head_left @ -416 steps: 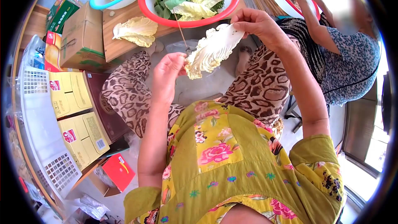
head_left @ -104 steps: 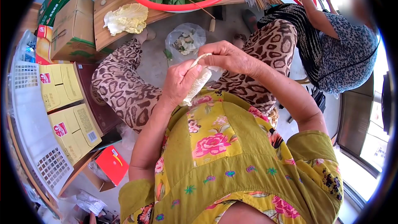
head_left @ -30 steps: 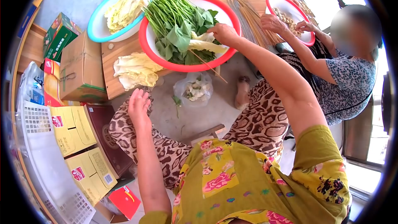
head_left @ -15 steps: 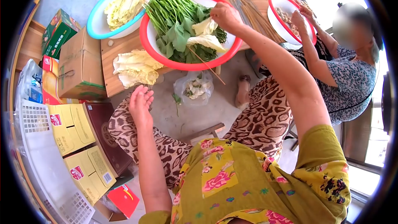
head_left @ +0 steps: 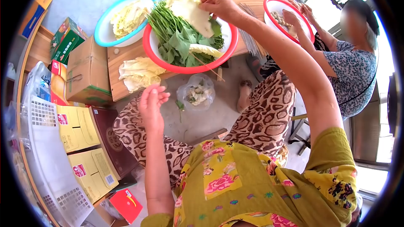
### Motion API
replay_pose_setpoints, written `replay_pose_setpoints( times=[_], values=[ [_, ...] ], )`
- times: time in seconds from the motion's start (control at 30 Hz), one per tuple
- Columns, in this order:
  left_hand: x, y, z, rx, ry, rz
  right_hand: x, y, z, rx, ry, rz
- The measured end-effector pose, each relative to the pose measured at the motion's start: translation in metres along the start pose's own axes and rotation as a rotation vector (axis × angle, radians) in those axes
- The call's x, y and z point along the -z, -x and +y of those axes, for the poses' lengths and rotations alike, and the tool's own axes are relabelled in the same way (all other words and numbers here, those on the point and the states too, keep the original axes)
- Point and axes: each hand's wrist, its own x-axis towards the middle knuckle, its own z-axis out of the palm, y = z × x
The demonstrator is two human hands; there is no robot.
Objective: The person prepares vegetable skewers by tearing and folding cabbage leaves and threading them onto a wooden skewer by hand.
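Observation:
A pale napa cabbage leaf [head_left: 191, 14] is pinched by my right hand [head_left: 219, 7] above the red-rimmed basin [head_left: 152, 54]. Leafy green vegetables [head_left: 179, 44] with long stems fill that basin. On top of them lies another folded cabbage leaf [head_left: 207, 51], beside a thin wooden skewer [head_left: 204, 62] that sticks out over the rim. My left hand [head_left: 152, 103] is raised over my left knee, fingers loosely apart, holding nothing. Just beyond it, more cabbage leaves [head_left: 141, 73] are piled on the wooden table [head_left: 115, 69].
A blue-rimmed basin [head_left: 99, 33] holds cabbage. Skewers [head_left: 251, 33] lie near another red-rimmed basin [head_left: 311, 33], where a co-worker [head_left: 353, 65] has both hands. A plastic bag of scraps [head_left: 198, 93] sits on the floor. Cartons [head_left: 86, 69] and a white crate [head_left: 46, 155] stand left.
My right hand has lifted a cabbage leaf from the greens, up and to the left. My left hand has shifted slightly right and stays empty. The whole view has shifted slightly.

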Motion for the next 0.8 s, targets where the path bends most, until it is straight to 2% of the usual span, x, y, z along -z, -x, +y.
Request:
replay_pose_setpoints(
  times=[0.07, 0.17, 0.27, 0.37, 0.43, 0.47, 0.53, 0.57, 0.63, 0.67, 0.73, 0.8],
  values=[
    [-0.022, 0.003, 0.007, 0.007, 0.037, -0.098, -0.014, 0.008, -0.018, 0.015, -0.030, -0.046],
    [-0.059, 0.000, 0.020, -0.007, 0.096, -0.113, -0.030, 0.017, -0.040, 0.038, 0.018, -0.092],
    [-0.090, -0.010, 0.034, -0.128, 0.022, -0.020, -0.047, 0.029, -0.054, 0.244, 0.157, -0.155],
    [-0.091, -0.021, 0.040, -0.061, 0.016, -0.053, -0.064, 0.054, -0.077, 0.393, 0.250, -0.198],
    [-0.090, -0.031, 0.031, -0.090, 0.074, -0.002, -0.071, 0.060, -0.079, 0.339, 0.107, -0.263],
    [-0.088, -0.039, 0.030, -0.029, 0.166, 0.008, -0.073, 0.062, -0.075, 0.338, 0.105, -0.261],
    [-0.087, -0.054, 0.030, 0.031, 0.301, 0.045, -0.072, 0.060, -0.067, 0.188, -0.171, -0.166],
    [-0.087, -0.061, 0.029, 0.026, 0.301, 0.047, -0.064, 0.060, -0.062, 0.079, -0.150, -0.254],
    [-0.089, -0.075, 0.023, 0.074, 0.435, 0.104, -0.062, 0.060, -0.048, -0.116, -0.322, -0.308],
    [-0.089, -0.082, 0.020, 0.059, 0.477, 0.102, -0.059, 0.059, -0.039, -0.115, -0.323, -0.304],
    [-0.088, -0.092, 0.019, 0.059, 0.522, 0.122, -0.052, 0.054, -0.020, -0.081, -0.073, -0.406],
    [-0.085, -0.091, 0.022, 0.062, 0.567, 0.158, -0.047, 0.047, 0.002, -0.154, -0.197, -0.185]
  ],
)
